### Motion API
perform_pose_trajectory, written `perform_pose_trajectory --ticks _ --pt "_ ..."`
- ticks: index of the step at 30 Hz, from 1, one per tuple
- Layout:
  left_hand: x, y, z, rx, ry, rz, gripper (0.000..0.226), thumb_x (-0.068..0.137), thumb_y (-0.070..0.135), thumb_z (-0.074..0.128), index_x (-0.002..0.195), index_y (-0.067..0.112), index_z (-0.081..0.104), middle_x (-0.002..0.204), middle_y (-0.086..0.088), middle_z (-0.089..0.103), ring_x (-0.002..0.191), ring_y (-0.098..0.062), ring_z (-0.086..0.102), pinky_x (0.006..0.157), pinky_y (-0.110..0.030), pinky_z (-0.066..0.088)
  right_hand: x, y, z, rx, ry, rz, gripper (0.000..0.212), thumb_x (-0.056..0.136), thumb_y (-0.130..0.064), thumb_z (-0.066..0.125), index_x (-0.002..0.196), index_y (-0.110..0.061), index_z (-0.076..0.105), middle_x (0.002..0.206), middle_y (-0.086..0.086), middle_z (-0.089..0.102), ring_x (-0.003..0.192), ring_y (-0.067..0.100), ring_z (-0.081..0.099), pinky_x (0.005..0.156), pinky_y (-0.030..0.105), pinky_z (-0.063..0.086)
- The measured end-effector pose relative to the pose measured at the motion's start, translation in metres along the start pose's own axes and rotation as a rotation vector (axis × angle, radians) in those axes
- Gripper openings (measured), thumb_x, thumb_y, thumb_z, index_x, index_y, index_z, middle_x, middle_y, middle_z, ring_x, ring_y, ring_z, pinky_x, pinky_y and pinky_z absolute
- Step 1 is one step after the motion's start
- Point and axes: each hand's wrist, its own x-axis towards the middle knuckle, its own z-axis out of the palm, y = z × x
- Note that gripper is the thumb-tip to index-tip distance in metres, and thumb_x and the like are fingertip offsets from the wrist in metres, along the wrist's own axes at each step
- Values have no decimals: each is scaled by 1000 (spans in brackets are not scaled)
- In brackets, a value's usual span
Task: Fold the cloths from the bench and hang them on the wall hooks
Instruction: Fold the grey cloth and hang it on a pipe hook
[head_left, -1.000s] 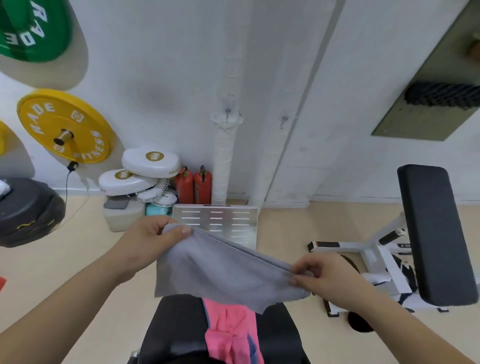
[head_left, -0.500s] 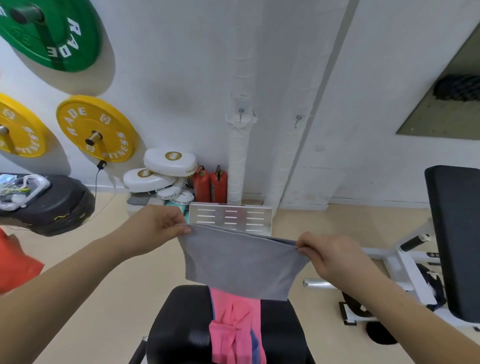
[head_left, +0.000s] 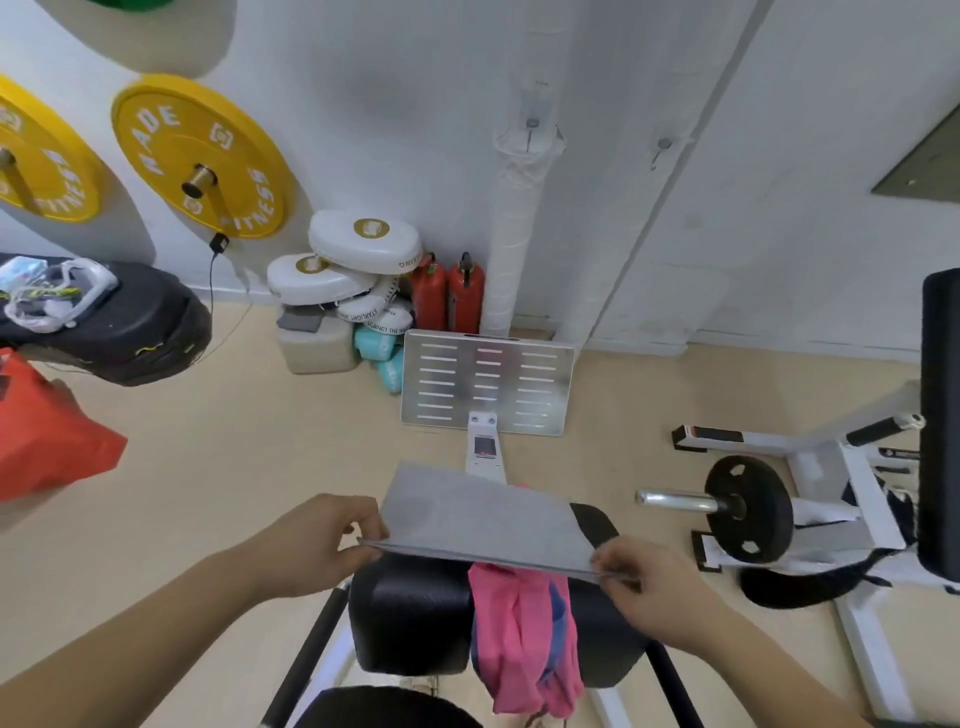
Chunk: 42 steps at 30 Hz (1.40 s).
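I hold a grey cloth folded double and stretched almost flat above the black bench pad. My left hand pinches its near left corner. My right hand pinches its near right corner. A pink cloth with a blue one under it drapes over the bench pad below the grey cloth. Two small wall hooks are on the white wall ahead, one on the wrapped pipe and one to its right; both are bare.
A metal footplate stands on the floor beyond the bench. Red extinguishers, white pads and yellow weight plates line the wall. A second bench with a black weight plate stands right. An orange bag is left.
The grey cloth hung down from my hands; now it is lowered and swung out nearly flat over the bench. My view has tilted downward.
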Motion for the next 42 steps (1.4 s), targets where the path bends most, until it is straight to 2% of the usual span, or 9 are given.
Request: perform_pose_trajectory --ticks 4,8,12,16,23,31,35,39,42 --pt "-32 -15 40 -108 -56 -77 5 85 30 65 80 32 62 91 15 72 92 -8 69 88 -41 55 -12 10 46 178 -148 117 13 73 -11 60 76 1 61 93 -3 73 92 0 66 82 19 56" --pt "-68 -6 71 -261 -9 -182 2 75 31 60 75 32 59 80 11 68 85 -16 69 77 -42 55 -31 19 65 198 -180 44 11 74 -6 54 66 -12 48 66 -6 48 68 8 49 63 36 54" --pt "-86 -3 101 -404 61 -287 1 76 25 59 76 27 59 67 9 56 62 -9 47 61 -29 38 -42 38 76 194 -202 27 10 93 -15 50 84 -19 53 74 -2 52 67 7 43 62 21 34" --pt "-70 -11 118 -422 153 -355 7 89 26 56 83 24 60 73 7 65 67 -13 54 65 -30 43 -38 42 85 296 -100 44 13 102 -27 50 92 -25 58 86 0 64 66 0 53 61 13 43" --pt "7 -35 111 -334 303 -506 10 93 17 59 87 24 61 87 3 70 86 -22 65 77 -35 52 34 28 81 408 136 141 15 97 -22 58 82 -19 61 74 3 66 65 11 54 62 31 48" --pt "58 -69 115 -94 12 -575 17 88 23 52 103 25 60 100 4 64 90 -19 63 82 -35 54 99 32 94 219 48 268 12 92 -14 55 82 -16 61 80 4 66 73 21 60 68 37 50" --pt "67 -76 120 -53 -98 -541 43 89 28 52 132 25 53 123 2 48 98 -19 63 91 -31 52 111 45 109 123 18 325 24 95 -22 56 117 -14 62 112 10 54 87 21 57 76 34 46" --pt "70 -71 113 -59 -121 -525 15 80 29 57 95 28 57 105 9 46 80 -13 61 72 -25 49 115 43 101 85 -39 380 17 91 -27 60 100 -14 65 112 9 48 89 21 56 84 37 51" --pt "70 -63 107 -71 -144 -523 9 72 28 59 74 29 50 87 10 54 69 -11 52 61 -23 41 107 36 89 119 -11 381 10 82 -23 66 78 -16 59 98 5 52 79 16 55 73 31 50"
